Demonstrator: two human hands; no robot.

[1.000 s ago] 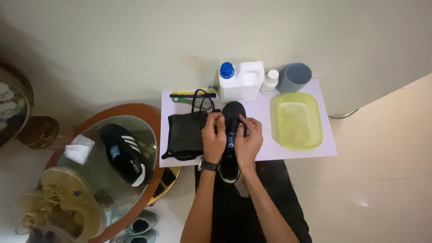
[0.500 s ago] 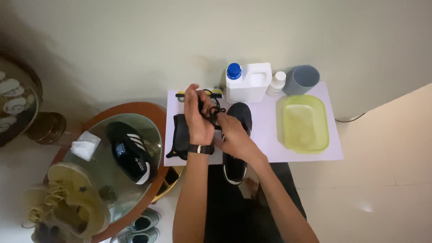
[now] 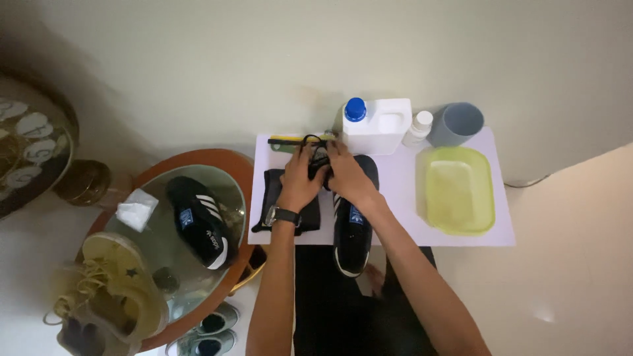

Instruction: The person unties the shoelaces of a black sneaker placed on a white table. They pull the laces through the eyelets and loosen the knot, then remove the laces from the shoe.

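A black sneaker (image 3: 351,231) with white stripes lies on a white board (image 3: 402,198) in front of me, toe pointing away. My left hand (image 3: 301,177), with a dark watch on the wrist, and my right hand (image 3: 346,173) meet over the shoe's front part. Both pinch the black lace (image 3: 315,148) near the toe end. A black cloth (image 3: 271,201) lies under my left wrist, left of the shoe.
A white jug with a blue cap (image 3: 372,125), a small white bottle (image 3: 418,128), a grey cup (image 3: 460,122) and a yellow-green tub (image 3: 459,190) stand on the board. A round glass table (image 3: 198,171) at left holds a second black sneaker (image 3: 198,220), a tissue and a pale yellow shoe (image 3: 115,290).
Both hands have moved from the shoe's middle up toward its toe end, pulling the lace along. The view has shifted slightly.
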